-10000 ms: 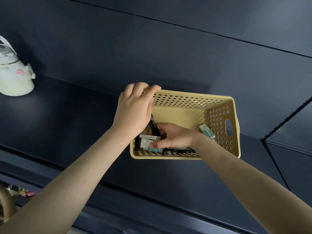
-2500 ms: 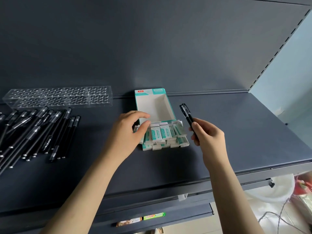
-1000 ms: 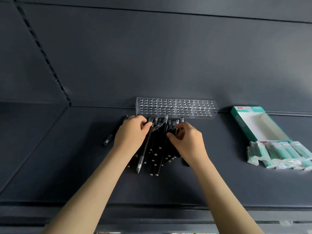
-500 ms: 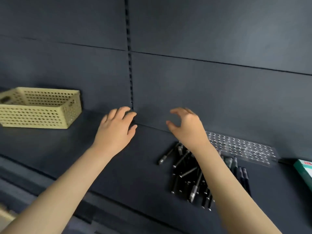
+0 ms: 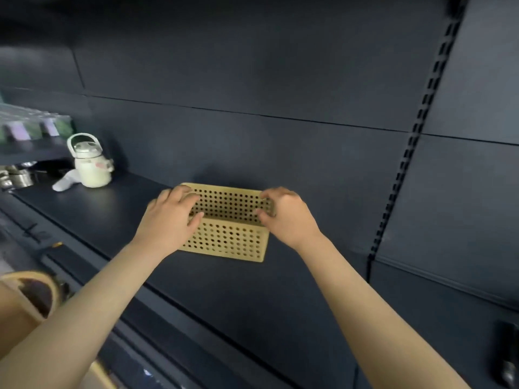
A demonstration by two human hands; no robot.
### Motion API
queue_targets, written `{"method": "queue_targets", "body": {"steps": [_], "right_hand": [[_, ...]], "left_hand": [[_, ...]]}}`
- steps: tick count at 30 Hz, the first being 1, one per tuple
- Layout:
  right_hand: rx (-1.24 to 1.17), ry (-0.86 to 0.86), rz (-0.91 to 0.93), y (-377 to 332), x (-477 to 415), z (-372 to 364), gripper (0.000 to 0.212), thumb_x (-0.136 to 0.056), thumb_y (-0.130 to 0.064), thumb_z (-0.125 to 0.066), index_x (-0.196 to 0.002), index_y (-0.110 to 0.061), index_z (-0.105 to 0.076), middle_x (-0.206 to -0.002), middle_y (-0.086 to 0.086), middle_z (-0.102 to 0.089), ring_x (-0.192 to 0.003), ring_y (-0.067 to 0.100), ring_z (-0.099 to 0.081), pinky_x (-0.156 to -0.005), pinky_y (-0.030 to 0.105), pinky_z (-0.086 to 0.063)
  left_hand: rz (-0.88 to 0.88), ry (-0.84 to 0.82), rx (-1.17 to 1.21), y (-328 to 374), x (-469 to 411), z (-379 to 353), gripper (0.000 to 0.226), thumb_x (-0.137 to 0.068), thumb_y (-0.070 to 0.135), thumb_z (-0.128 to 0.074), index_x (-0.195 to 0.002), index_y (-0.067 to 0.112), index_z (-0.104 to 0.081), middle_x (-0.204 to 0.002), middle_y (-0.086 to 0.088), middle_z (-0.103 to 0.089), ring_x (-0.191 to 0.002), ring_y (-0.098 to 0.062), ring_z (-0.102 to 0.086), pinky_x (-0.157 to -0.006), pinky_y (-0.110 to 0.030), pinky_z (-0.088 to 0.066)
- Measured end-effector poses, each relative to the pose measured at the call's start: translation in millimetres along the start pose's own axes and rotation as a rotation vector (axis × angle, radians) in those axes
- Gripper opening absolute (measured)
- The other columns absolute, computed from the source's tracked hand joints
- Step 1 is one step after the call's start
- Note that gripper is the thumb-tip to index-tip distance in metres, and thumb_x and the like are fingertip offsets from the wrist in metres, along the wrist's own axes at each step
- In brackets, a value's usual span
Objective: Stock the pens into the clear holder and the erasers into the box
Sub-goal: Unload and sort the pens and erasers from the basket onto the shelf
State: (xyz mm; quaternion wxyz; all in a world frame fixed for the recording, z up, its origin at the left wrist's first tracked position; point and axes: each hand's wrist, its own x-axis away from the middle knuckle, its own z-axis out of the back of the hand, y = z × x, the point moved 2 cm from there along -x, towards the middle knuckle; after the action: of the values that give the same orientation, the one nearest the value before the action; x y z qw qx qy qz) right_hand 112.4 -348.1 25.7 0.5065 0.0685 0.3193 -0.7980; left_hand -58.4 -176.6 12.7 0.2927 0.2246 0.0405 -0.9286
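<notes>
Your two hands are on a yellow basket (image 5: 227,237). It is a long plastic box with an open top, and its walls are full of little round holes in neat rows. You can see its front wall from outside and its back wall from inside. What lies in it is hidden behind the front wall. The basket is on a dark blue shelf (image 5: 224,290), close to the dark back wall (image 5: 280,108). You cannot tell if it sits flat or is lifted a bit.

Your left hand (image 5: 168,220) holds the left end of the basket. Its fingers (image 5: 182,192) reach over to the far rim and the thumb presses the near side. Your right hand (image 5: 289,220) holds the right end the same way, with its fingers (image 5: 269,193) curled on the far rim.

Well to the left of the basket stands a white kettle (image 5: 91,164) with a hoop handle. Something small and white (image 5: 66,181) lies just beside it. Far right of the basket, a black strip with slots (image 5: 415,136) runs up the wall.
</notes>
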Motion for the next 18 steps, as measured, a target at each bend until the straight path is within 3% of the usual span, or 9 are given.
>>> {"method": "queue_targets", "body": {"steps": [7, 10, 11, 18], "right_hand": [[0.112, -0.159, -0.079, -29.4, -73.8, -90.9, 0.039, -0.096, -0.032, -0.056, -0.131, -0.016, -0.057, -0.133, 0.005, -0.059, -0.113, 0.023, -0.058, -0.096, 0.040, -0.050], [0.059, -0.208, -0.144, -28.8, -83.4, -103.3, 0.037, -0.096, -0.032, -0.058, -0.130, -0.017, -0.057, -0.129, 0.005, -0.061, -0.086, 0.017, -0.064, -0.085, 0.037, -0.055], [0.037, -0.214, -0.160, -28.0, -83.6, -104.9, 0.038, -0.095, -0.032, -0.060, -0.130, -0.018, -0.057, -0.129, 0.004, -0.061, -0.085, 0.017, -0.065, -0.083, 0.036, -0.056], [-0.092, -0.263, -0.217, -31.3, -47.1, -110.5, 0.058, -0.083, -0.049, -0.071, -0.133, -0.026, -0.052, -0.126, -0.010, -0.060, -0.115, 0.009, -0.058, -0.099, 0.026, -0.047]], "left_hand": [[0.047, -0.111, 0.085, -90.9, -44.0, -37.2, 0.045, -0.099, 0.040, -0.045, -0.139, 0.022, -0.050, -0.146, -0.002, -0.043, -0.131, -0.028, -0.040, -0.106, -0.046, -0.036], [0.040, -0.143, 0.170, -101.7, -47.4, -53.0, 0.044, -0.100, 0.039, -0.038, -0.139, 0.024, -0.049, -0.147, 0.002, -0.042, -0.132, -0.025, -0.040, -0.108, -0.045, -0.036], [0.034, -0.150, 0.186, -104.3, -48.8, -56.1, 0.044, -0.100, 0.039, -0.037, -0.140, 0.025, -0.047, -0.148, 0.004, -0.040, -0.133, -0.024, -0.038, -0.110, -0.044, -0.035], [-0.102, -0.143, 0.179, -99.2, -70.8, -51.1, 0.057, -0.096, 0.049, -0.044, -0.149, 0.032, -0.031, -0.158, 0.008, -0.022, -0.143, -0.022, -0.024, -0.114, -0.049, -0.027]]}}
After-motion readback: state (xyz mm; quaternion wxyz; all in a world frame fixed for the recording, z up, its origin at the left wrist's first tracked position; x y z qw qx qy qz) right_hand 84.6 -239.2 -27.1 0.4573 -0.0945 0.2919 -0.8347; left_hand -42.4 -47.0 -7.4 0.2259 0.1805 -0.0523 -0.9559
